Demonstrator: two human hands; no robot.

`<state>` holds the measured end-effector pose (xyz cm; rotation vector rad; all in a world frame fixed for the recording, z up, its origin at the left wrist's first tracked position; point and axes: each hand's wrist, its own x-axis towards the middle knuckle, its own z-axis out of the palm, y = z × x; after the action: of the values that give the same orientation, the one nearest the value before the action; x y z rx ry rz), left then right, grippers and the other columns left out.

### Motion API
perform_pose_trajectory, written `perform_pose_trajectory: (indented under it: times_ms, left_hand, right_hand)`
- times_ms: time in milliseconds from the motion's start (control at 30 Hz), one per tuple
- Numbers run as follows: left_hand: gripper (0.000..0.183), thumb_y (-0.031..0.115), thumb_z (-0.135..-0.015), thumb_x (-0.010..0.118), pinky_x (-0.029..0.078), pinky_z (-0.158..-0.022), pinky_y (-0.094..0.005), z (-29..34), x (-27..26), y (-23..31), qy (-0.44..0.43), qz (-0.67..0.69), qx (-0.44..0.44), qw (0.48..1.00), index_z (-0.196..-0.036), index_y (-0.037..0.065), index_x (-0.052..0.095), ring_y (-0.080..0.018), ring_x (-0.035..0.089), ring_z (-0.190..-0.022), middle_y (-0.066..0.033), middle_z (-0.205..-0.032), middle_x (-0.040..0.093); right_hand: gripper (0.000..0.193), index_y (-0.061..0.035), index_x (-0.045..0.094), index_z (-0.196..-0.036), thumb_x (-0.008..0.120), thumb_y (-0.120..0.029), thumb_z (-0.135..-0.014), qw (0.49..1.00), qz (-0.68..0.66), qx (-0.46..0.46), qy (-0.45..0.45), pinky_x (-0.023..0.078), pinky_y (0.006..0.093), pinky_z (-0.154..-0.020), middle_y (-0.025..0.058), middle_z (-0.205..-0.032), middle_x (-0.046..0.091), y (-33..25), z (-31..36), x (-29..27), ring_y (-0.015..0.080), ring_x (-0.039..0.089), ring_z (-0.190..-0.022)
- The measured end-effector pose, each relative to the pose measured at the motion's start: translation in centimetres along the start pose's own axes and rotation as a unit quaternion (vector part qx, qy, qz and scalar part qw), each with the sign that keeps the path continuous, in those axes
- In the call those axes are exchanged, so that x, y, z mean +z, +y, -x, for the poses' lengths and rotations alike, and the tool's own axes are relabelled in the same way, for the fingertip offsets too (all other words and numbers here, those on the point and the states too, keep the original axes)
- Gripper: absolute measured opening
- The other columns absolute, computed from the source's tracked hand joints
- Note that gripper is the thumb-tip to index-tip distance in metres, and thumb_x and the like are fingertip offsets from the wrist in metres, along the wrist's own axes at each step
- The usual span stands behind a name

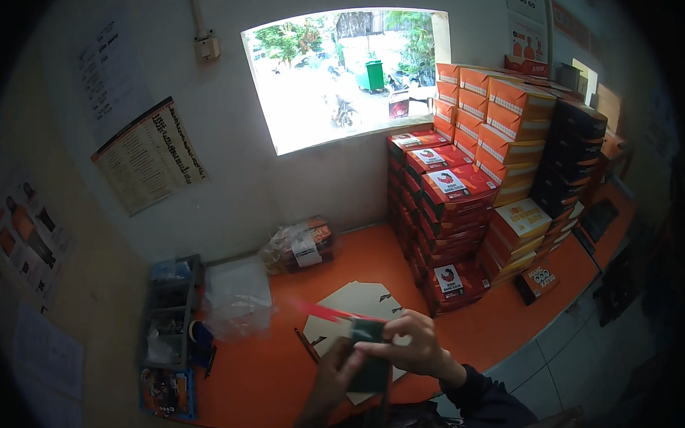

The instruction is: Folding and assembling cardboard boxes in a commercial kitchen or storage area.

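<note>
My left hand (pixel 337 369) and my right hand (pixel 416 343) come together over the near edge of an orange table. Between them is a dark green flat piece (pixel 370 377), its kind unclear. The fingers of both hands are closed on it, the right ones at its upper edge. A bright red strip (pixel 327 312), blurred at its far end, sticks out to the left from the top of the piece. Beneath lies a cream-coloured flat sheet (pixel 345 301) with angled edges and a few dark marks. A thin dark stick (pixel 305 343) lies at the sheet's left side.
Tall stacks of red boxes (pixel 451 184) and orange boxes (pixel 516 121) stand at the right. On the left are a grey divided tray (pixel 196 283), a blue basket (pixel 191 412), a tape roll (pixel 201 334) and clear plastic bags (pixel 236 293). A wrapped bundle (pixel 306 245) sits by the wall.
</note>
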<state>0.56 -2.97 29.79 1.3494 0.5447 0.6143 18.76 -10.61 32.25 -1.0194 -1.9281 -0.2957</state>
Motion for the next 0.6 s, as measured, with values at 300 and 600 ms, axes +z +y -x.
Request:
perform_pose_trajectory:
  times_ms: [300,600]
  left_hand:
    - [0.040,0.014,-0.090,0.056,0.054,-0.084,-0.0377,-1.1,0.9,-1.9,0.309,0.140,0.202,0.919,-0.127,0.005,0.045,-0.0214,0.061,-0.101,-0.0101,-0.111,0.056]
    - [0.064,0.033,-0.083,0.070,0.046,-0.097,-0.0414,0.0,-4.0,-4.8,0.095,-0.301,0.070,0.946,-0.134,0.005,0.044,-0.0322,0.049,-0.123,-0.0178,-0.139,0.043]
  right_hand:
    - [0.024,-0.0079,0.071,-0.092,0.078,0.001,-0.070,0.959,-0.111,0.181,0.187,0.053,0.0267,-0.052,0.0074,-0.083,0.068,1.1,1.7,1.2,0.0150,0.065,-0.059]
    - [0.016,-0.0101,0.064,-0.094,0.071,-0.014,-0.080,0.983,-0.031,0.179,0.037,0.049,0.0351,-0.057,0.0050,-0.084,0.059,-0.1,3.5,4.4,0.0227,0.061,-0.065]
